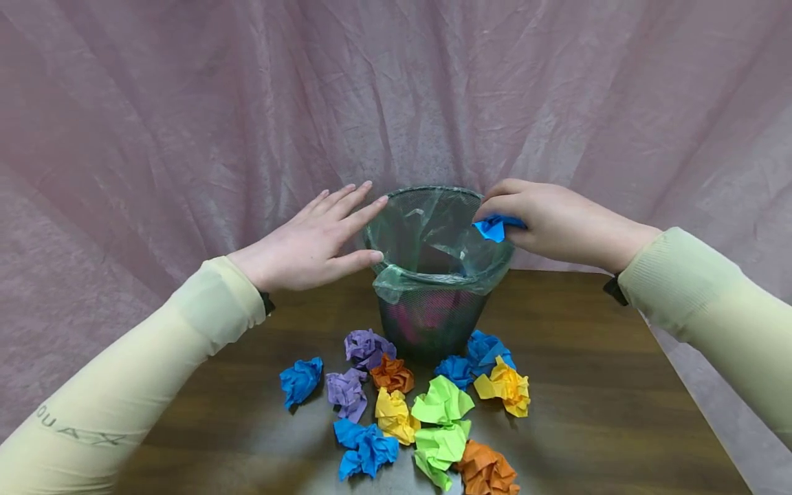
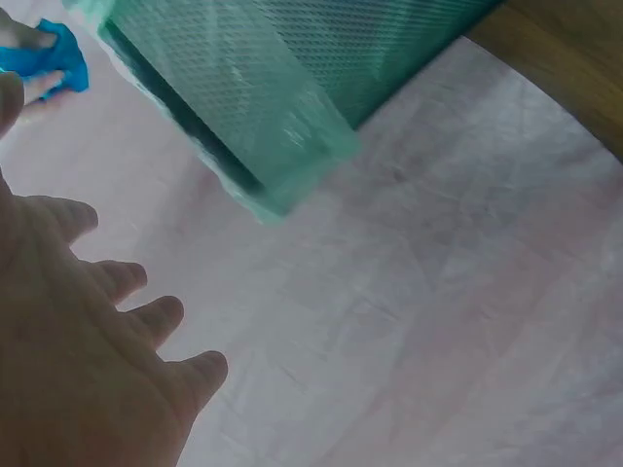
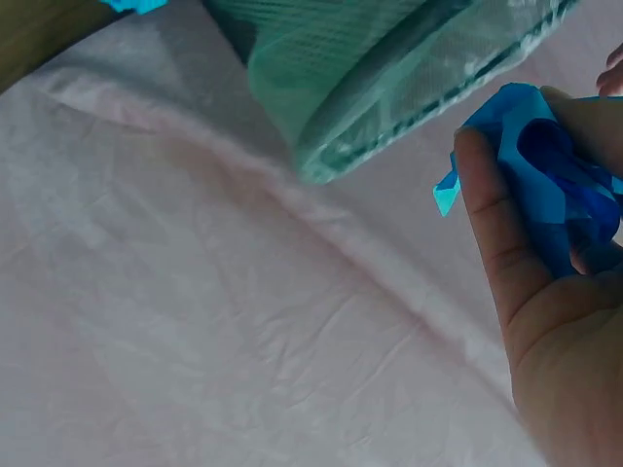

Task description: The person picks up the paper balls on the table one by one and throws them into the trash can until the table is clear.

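My right hand [image 1: 551,218] grips a crumpled blue paper ball [image 1: 493,227] beside the right rim of a mesh wastebasket [image 1: 427,309]. In the right wrist view the fingers curl round that blue paper ball [image 3: 535,185]. My left hand [image 1: 315,237] spreads its fingers at the basket's left rim and holds nothing; whether it touches the rim I cannot tell. A thin green bag [image 1: 396,275] lines the basket and folds over its edge. Something pink shows through the mesh low down. The left wrist view shows the left hand [image 2: 88,341] with fingers extended, apart from the bag.
Several crumpled paper balls lie on the brown table [image 1: 594,385] in front of the basket: purple [image 1: 369,348], blue [image 1: 301,381], orange [image 1: 487,469], yellow [image 1: 507,387] and lime green [image 1: 442,401]. A pink curtain [image 1: 309,89] hangs behind.
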Motion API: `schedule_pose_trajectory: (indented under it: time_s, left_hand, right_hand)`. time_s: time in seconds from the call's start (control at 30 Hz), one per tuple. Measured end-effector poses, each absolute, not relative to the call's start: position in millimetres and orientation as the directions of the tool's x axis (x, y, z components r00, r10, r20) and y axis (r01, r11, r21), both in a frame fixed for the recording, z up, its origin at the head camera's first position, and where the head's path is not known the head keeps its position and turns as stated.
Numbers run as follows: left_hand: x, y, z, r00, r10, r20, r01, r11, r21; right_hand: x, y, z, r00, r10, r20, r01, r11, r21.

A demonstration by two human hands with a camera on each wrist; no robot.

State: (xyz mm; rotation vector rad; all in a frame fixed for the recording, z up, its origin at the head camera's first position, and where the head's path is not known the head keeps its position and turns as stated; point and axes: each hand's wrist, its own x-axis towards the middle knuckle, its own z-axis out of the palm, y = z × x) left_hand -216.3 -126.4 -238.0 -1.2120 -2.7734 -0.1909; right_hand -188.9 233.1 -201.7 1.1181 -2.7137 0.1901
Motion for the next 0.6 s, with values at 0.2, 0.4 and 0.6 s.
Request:
schedule_pose_trajectory:
  time_s: [0.2,0.4,0.6]
  left_hand:
    - [-228.0,-142.0,-242.8,-0.729,0.672,0.127,0.684,0.723,0.1]
    - [-236.1,-156.0,-249.3,-0.768,0.631,0.104,0.64,0.759,0.119]
    - [-239.9,-161.3,-257.4,-0.792,0.606,0.077,0.61,0.779,0.146]
  right_hand:
    - [-197.7,208.3,-199.4,-0.665,-0.727,0.174,-0.74,0.673,-0.015]
    - [-211.0,189.3,-198.1,-0.653,-0.75,0.104,-0.753,0.658,0.022]
    - [-226.7,178.1,-198.9,-0.667,-0.744,0.031,-0.744,0.668,0.024]
